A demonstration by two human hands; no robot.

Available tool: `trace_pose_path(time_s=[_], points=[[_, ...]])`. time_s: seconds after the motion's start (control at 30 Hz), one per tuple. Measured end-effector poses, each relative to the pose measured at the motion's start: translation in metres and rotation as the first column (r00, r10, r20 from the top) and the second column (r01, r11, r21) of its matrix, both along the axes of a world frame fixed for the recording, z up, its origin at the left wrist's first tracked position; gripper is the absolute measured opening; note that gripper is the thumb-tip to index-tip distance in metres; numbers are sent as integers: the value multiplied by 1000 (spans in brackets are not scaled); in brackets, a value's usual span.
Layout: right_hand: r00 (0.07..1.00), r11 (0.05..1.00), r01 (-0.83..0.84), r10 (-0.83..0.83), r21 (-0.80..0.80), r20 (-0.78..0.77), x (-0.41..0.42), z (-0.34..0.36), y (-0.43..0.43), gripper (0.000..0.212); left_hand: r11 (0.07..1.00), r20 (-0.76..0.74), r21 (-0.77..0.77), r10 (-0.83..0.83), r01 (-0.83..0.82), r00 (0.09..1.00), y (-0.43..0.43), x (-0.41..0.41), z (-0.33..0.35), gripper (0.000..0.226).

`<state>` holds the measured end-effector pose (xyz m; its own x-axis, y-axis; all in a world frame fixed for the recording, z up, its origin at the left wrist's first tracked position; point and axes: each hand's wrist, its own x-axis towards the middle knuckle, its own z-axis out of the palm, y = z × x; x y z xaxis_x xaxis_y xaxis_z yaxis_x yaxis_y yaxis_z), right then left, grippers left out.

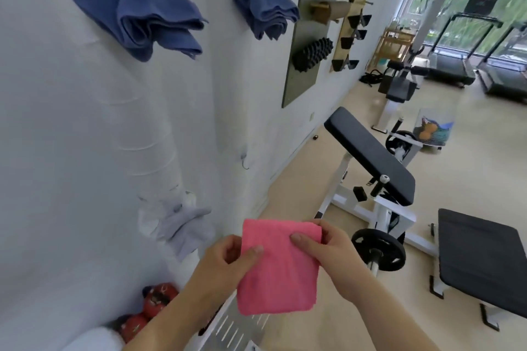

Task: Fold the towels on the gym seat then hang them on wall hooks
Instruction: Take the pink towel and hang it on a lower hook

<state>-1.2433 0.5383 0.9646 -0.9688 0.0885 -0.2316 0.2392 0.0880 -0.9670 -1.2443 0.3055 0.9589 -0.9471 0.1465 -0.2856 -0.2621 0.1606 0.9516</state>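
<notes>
2 blue towels [134, 6] hang high on the wall [85, 122], plus a grey towel [182, 222] lower down, so imo most of the job looks done. The pink towel [281, 268] is folded into a smallish rectangle and held in mid-air in front of the wall, not on the seat [482, 259], which sits well off to the right. Grip: left hand [219, 262] pinches the left edge, thumb on top, fingers curled behind; right hand [333, 251] pinches the top right corner the same way. Both clamp cloth, nothing else in them.

What could go wrong, afaict:
- Fold is several layers thick. A bare hook [244, 162] shows below the blue towels, up and right of the grey towel, and it looks thin. Push a stacked wad onto that and it prob catches only the outer layer, then the rest slumps open.
- One hand has to let go to hang it. The freed side droops, bc the lower half hangs unsupported rn, and the fold comes undone.
- Draped off-centre, it slides off under its own weight and lands down by the red balls [154, 302].

Tbh can't tell if the hook has a lip, too small + blurry.
</notes>
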Motion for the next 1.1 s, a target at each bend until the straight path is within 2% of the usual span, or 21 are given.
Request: trace_pose_path(time_s=[0.07,0.2,0.4,0.47,0.53,0.6,0.67,0.77,0.9,1.1], points=[[999,999,-29,29,42,-16,-27,7,0,16,998,10,55,4,-5,1000,2,-24,11,17],[990,986,-138,140,96,-6,-85,16,10,25,988,60,132,68,-75,996,13,-73,19,19],[989,982,-144,139,122,47,-173,5,33,28,991,51,36,130,-132,990,34,-150,9,15],[985,982,-169,165,79,54,-198,-2,41,22,986,41,-28,165,-164,985,43,-174,4,15],[968,969,-246,244,28,65,-221,-10,48,28,976,34,-70,211,-209,977,51,-195,-1,13],[945,937,-326,320,129,65,-246,-16,50,35,965,23,-108,243,-239,970,57,-213,-9,12],[940,907,-339,338,249,49,-273,-22,45,26,954,12,-151,265,-260,964,59,-231,-17,11],[917,859,-385,397,338,35,-315,-31,36,16,928,-30,-174,330,-330,944,59,-260,-28,12],[878,753,-452,471,479,89,-373,-50,29,15,906,-35,-224,360,-359,932,56,-300,-43,8],[886,735,-449,440,507,147,-431,-98,12,15,875,-12,-363,340,-321,940,55,-351,-82,3]])
